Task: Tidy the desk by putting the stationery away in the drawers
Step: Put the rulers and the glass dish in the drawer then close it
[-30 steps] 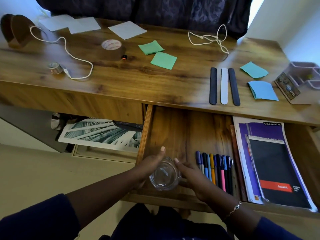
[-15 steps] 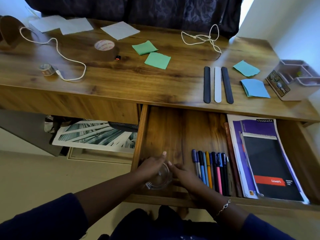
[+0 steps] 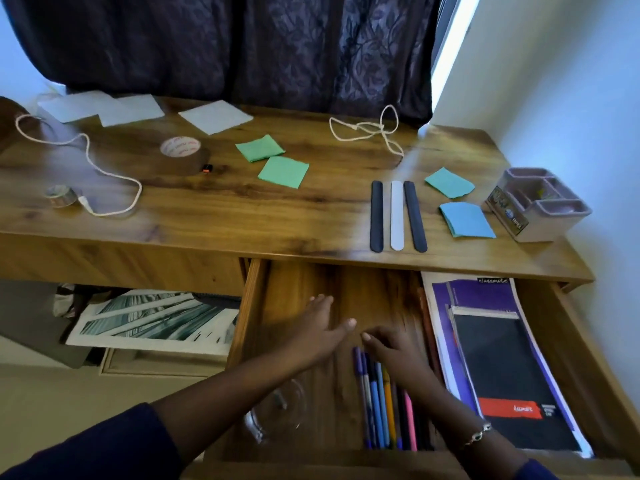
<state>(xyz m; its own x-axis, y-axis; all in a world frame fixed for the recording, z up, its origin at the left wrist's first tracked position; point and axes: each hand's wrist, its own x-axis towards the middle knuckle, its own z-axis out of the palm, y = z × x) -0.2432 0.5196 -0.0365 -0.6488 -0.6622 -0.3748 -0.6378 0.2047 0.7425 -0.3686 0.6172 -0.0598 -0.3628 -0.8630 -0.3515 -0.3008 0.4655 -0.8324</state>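
Glass, clear and round: the jar (image 3: 277,414) sits in the drawer's (image 3: 256,306) front left corner, under the left forearm, and neither hand holds it. Over the drawer's bare wood the left hand (image 3: 320,327) is spread flat, fingers straight. The right hand (image 3: 393,351) hovers loose and empty above the pens (image 3: 381,407), which are lined up lengthwise beside the notebooks (image 3: 502,358).

Likely next up are three slim flat strips (image 3: 396,216), two dark and one pale, on the desk (image 3: 207,220) just behind the drawer. Their long axes run front to back, with the ends aimed at the right hand, the nearer one. Thin paper squares (image 3: 465,220) lie behind the drawer's right end.
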